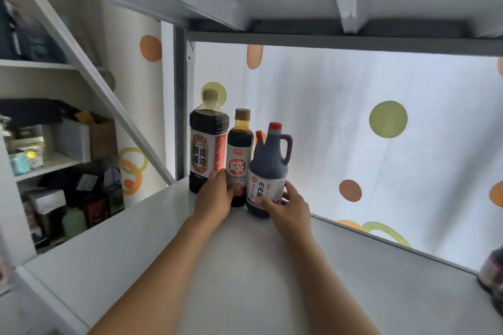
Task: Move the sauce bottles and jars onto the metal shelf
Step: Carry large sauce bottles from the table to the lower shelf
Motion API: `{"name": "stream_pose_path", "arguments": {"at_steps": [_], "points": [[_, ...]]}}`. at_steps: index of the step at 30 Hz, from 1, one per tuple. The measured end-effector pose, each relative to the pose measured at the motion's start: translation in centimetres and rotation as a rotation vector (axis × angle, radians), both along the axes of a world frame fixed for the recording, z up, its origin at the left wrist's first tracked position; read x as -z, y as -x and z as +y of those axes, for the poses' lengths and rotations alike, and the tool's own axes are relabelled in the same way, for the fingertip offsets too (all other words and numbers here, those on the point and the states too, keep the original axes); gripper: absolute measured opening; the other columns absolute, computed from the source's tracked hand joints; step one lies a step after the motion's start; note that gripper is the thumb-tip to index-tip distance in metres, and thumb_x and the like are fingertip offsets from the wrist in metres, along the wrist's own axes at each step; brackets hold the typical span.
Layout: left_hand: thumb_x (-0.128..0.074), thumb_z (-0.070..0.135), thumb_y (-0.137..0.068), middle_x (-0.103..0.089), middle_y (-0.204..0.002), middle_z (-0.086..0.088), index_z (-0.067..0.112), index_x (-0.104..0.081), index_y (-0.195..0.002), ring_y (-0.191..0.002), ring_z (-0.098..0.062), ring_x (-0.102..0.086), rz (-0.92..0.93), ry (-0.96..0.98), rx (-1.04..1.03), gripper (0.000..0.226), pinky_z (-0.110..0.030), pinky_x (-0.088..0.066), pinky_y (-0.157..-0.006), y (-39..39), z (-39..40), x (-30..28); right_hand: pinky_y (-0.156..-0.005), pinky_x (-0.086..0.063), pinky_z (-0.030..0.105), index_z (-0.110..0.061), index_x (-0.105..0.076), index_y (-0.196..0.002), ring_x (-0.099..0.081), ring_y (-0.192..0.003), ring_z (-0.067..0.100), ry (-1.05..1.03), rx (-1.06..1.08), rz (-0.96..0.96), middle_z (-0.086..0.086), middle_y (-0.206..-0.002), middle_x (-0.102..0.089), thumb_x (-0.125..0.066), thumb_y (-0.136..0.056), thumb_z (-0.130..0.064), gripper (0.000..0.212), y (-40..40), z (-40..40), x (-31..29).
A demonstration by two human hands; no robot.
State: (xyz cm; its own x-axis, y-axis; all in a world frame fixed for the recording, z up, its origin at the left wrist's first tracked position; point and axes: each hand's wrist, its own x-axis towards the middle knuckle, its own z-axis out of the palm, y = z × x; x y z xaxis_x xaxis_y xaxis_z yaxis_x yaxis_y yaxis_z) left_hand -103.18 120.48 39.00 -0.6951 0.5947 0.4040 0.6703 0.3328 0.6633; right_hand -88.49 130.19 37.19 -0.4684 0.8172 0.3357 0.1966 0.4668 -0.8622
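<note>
Spotted curtain (340, 122) backs the white metal shelf (245, 266) I'm reaching across, both arms stretched forward. My left hand (215, 196) wraps the middle bottle (239, 155), just right of the tall soy bottle (208, 144); my right hand (285, 205) clasps the handled jug (269, 168), thumb across its label. A second red cap (260, 134) peeks behind. I judge I'm packing them tight into the far corner to leave space nearer me

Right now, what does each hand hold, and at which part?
The left hand grips the middle sauce bottle at its lower label. The right hand grips the handled vinegar jug low on its body.
</note>
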Motion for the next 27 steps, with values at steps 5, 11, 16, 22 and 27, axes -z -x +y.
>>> {"name": "stream_pose_path", "arguments": {"at_steps": [5,11,16,22,27], "points": [[-0.063,0.041,-0.089,-0.053,-0.135,-0.006,0.014,-0.044,-0.137,-0.122,-0.027,-0.054,0.082,-0.092,-0.046,0.058,-0.037,-0.048,-0.095,-0.1,0.4,1.0,-0.081,-0.06,0.033,-0.039,-0.062,-0.111,-0.068,-0.086,-0.006,0.007,0.0,0.036,-0.023,-0.093,-0.073,-0.08,-0.067,-0.036,0.047,1.0,1.1,0.8],[-0.076,0.039,-0.079,-0.052,-0.135,-0.008,0.012,-0.041,-0.139,-0.12,-0.03,-0.055,0.056,-0.169,-0.089,0.074,-0.04,-0.049,-0.095,0.0,0.9,1.2,-0.077,-0.057,0.028,-0.041,-0.057,-0.107,-0.064,-0.086,-0.008,0.001,0.011,0.057,-0.028,-0.093,-0.069,-0.081,-0.072,-0.035,0.043,1.7,0.8,0.9],[-0.075,0.035,-0.081,-0.055,-0.135,-0.009,0.012,-0.045,-0.136,-0.12,-0.031,-0.056,0.053,-0.189,-0.138,0.066,-0.044,-0.049,-0.095,0.0,1.1,1.6,-0.071,-0.05,0.02,-0.038,-0.053,-0.108,-0.065,-0.089,0.0,0.042,0.032,0.102,-0.021,-0.098,-0.068,-0.08,-0.072,-0.03,0.046,2.6,0.0,0.6],[-0.076,0.036,-0.079,-0.057,-0.123,-0.013,0.008,-0.05,-0.123,-0.109,-0.036,-0.059,0.116,-0.151,-0.208,0.058,-0.046,-0.051,-0.085,0.1,1.0,1.4,-0.08,-0.056,0.032,-0.036,-0.048,-0.125,-0.066,-0.098,0.009,0.015,0.056,0.063,-0.013,-0.112,-0.067,-0.074,-0.063,-0.054,0.069,3.5,0.2,1.3],[-0.067,0.036,-0.087,-0.069,-0.104,-0.01,0.008,-0.061,-0.105,-0.094,-0.032,-0.065,0.229,0.011,-0.152,0.033,-0.037,-0.053,-0.074,0.1,0.4,1.4,-0.086,-0.056,0.04,-0.035,-0.045,-0.131,-0.065,-0.104,0.012,0.024,0.064,0.056,-0.01,-0.117,-0.065,-0.071,-0.058,-0.061,0.081,3.6,0.3,1.5]]}}
